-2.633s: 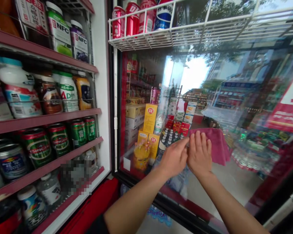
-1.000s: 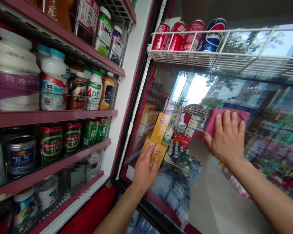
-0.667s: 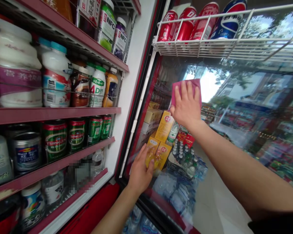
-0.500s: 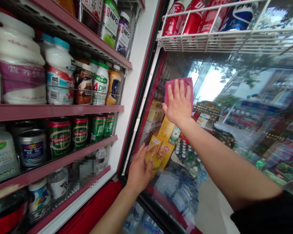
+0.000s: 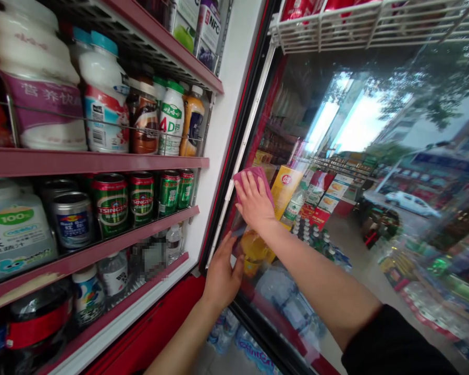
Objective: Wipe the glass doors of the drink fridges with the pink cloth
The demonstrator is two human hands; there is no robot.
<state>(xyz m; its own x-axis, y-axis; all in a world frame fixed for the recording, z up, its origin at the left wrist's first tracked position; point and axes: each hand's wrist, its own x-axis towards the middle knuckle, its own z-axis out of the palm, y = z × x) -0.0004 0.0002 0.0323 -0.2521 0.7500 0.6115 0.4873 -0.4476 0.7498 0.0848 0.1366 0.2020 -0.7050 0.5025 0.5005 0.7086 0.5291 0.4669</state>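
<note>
Where the clear glass door [image 5: 375,219] of the red-framed cooler meets its hinge-side edge, the right hand [image 5: 254,203] lies flat against the pane. The arm crosses from the lower right, the wrist is bent back, and the fingers [image 5: 245,187] are straight and close together. Its grip is spread flat, the palm pressing a small pink square of soft cloth [image 5: 263,179] onto the glass. The cloth lies under fingers and palm, its top and right borders showing beyond the fingertips. Lower, near the door's bottom hinge-side corner, the left hand [image 5: 222,273] rests palm-flat on the pane, grip likewise spread, holding nothing. Left of the door, dark red shelves [image 5: 101,162] carry round green metal cans [image 5: 140,198] and white plastic bottles [image 5: 105,99].
</note>
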